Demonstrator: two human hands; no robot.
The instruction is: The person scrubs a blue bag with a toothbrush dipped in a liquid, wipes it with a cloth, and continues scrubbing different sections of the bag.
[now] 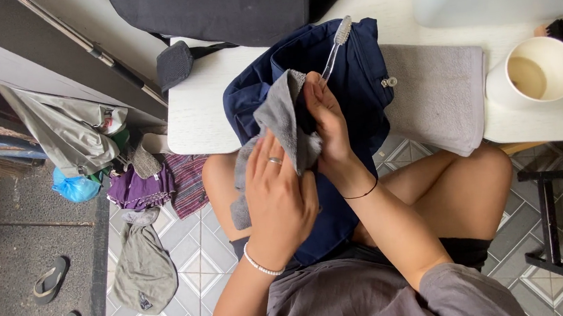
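My left hand [276,186], with a ring and a bead bracelet, presses a grey cloth [279,118] against a navy blue garment [350,84] that hangs from the white table edge into my lap. My right hand [329,124] grips the same garment and holds a clear toothbrush [335,46], whose bristled head points up and away over the fabric. A small metal button [389,82] shows on the garment's right side.
A grey towel [440,92] lies on the white table [197,114] beside a white cup [539,75] of cloudy liquid. A black bag [224,7] and a white tray [488,0] sit at the back. Clothes [143,263] and sandals [50,280] lie on the tiled floor at left.
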